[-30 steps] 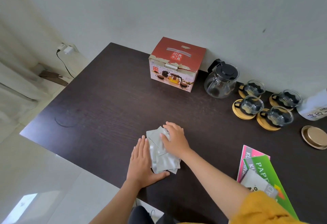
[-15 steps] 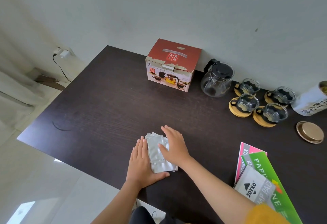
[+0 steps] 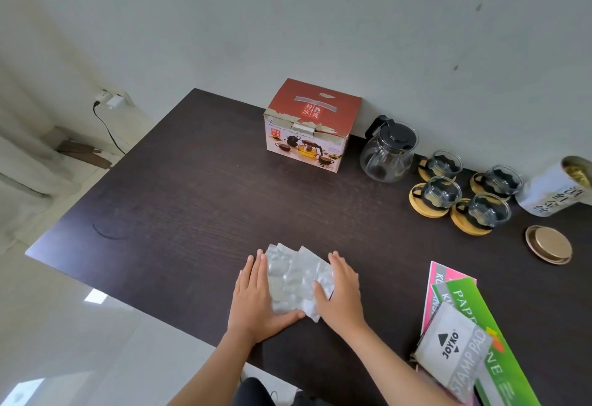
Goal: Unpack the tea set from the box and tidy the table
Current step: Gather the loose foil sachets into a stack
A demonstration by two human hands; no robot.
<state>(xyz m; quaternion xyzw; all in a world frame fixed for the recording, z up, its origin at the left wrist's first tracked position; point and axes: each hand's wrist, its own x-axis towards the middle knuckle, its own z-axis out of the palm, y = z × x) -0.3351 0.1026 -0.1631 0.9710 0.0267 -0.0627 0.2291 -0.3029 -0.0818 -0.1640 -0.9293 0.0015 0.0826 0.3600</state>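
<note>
Near the front edge of the dark wooden table (image 3: 166, 200) lies a small heap of silver foil sachets (image 3: 296, 277), overlapping one another and fanned a little at the far end, so that the heap's long axis runs from the person outward toward the wall, leaning slightly to the left. The left hand (image 3: 256, 296) lies flat against the heap's left side, fingers straight and together pointing away from the body, with the thumb stretched along the near edge under the sachets. The right hand (image 3: 339, 293) lies on the right side, fingers extended and relaxed, its thumb resting on top of the foil; neither hand curls round anything. Well beyond them, at the back by the wall, stands the red tea set box (image 3: 310, 125), closed, its pictured face turned toward the person. Just to its right sits the glass teapot (image 3: 389, 152) with a black lid and handle, the handle toward the box. Further right four glass cups (image 3: 464, 191) stand on round wooden coasters in two rows, beside a white tin (image 3: 554, 191) lying tilted with its open mouth to the right, and its gold lid (image 3: 548, 244) lies flat nearer the person. At the lower right corner lie coloured paper packs (image 3: 480, 306) with a grey stamp pad packet (image 3: 455, 354) on top.
</note>
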